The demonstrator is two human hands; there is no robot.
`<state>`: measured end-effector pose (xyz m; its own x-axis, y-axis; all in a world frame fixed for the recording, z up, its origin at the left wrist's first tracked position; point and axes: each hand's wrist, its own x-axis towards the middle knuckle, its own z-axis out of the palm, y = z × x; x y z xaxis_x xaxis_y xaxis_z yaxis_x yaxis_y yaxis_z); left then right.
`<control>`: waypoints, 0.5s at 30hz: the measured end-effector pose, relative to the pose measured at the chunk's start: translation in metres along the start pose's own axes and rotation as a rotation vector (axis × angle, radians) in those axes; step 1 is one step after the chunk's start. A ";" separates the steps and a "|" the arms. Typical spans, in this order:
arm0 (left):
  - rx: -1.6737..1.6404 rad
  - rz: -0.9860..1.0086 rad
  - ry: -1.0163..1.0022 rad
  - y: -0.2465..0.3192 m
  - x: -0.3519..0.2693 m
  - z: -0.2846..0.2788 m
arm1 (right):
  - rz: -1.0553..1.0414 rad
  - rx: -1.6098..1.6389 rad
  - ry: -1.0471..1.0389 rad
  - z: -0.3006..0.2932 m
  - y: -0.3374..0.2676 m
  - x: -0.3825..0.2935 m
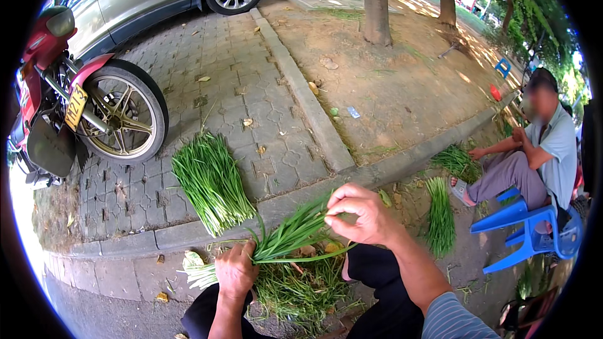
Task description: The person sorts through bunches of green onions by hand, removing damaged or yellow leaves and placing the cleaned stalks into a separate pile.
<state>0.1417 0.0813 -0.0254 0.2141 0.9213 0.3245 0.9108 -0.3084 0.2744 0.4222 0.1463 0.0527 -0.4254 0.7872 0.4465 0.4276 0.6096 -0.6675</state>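
My left hand (237,267) is closed round a bunch of green garlic chives (294,233), whose pale stem ends stick out to its left. The green leaves spread to the right, towards my right hand (360,214). The thumb and index finger of my right hand meet beside the leaf tips; whether a thin leaf is pinched there I cannot tell. Beyond my hands a large pile of chives (212,181) lies on the paving and kerb. Loose chive scraps (301,292) are heaped on the ground between my legs.
A red motorcycle (120,113) stands at the left, with a car (141,0) behind it. A stone kerb (301,99) borders bare soil and a tree trunk (376,4). At the right, another person (549,141) sits on a blue plastic chair (527,230) near more chives (440,216).
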 end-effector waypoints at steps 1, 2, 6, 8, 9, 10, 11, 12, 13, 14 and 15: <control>-0.003 0.008 -0.005 0.001 0.000 0.000 | -0.022 -0.022 0.005 0.005 -0.001 0.001; -0.007 0.016 -0.009 0.002 0.001 -0.001 | -0.045 -0.043 0.010 0.010 -0.001 0.001; -0.006 0.039 -0.010 0.003 0.002 0.001 | -0.081 -0.143 -0.047 0.017 0.003 0.000; -0.006 0.046 -0.005 0.002 0.001 0.003 | -0.087 -0.140 -0.063 0.020 0.004 -0.002; -0.006 0.048 -0.003 0.001 0.000 0.004 | -0.088 -0.136 -0.074 0.022 0.003 -0.002; -0.006 0.048 -0.004 0.001 0.000 0.004 | -0.088 -0.133 -0.085 0.024 0.004 -0.002; -0.005 0.047 -0.005 0.001 -0.001 0.005 | -0.089 -0.130 -0.096 0.025 0.004 -0.003; -0.005 0.048 -0.006 0.001 0.000 0.005 | -0.091 -0.132 -0.102 0.027 0.006 -0.003; -0.011 0.046 -0.010 0.002 0.001 0.004 | -0.094 -0.135 -0.107 0.028 0.008 -0.004; -0.017 0.044 -0.015 0.003 0.002 0.002 | -0.097 -0.137 -0.113 0.030 0.009 -0.004; -0.022 0.043 -0.018 0.004 0.002 0.001 | -0.112 -0.149 -0.104 0.030 0.009 -0.004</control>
<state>0.1456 0.0820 -0.0245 0.2591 0.9113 0.3199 0.8928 -0.3523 0.2806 0.4039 0.1456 0.0269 -0.5538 0.7045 0.4438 0.4828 0.7060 -0.5182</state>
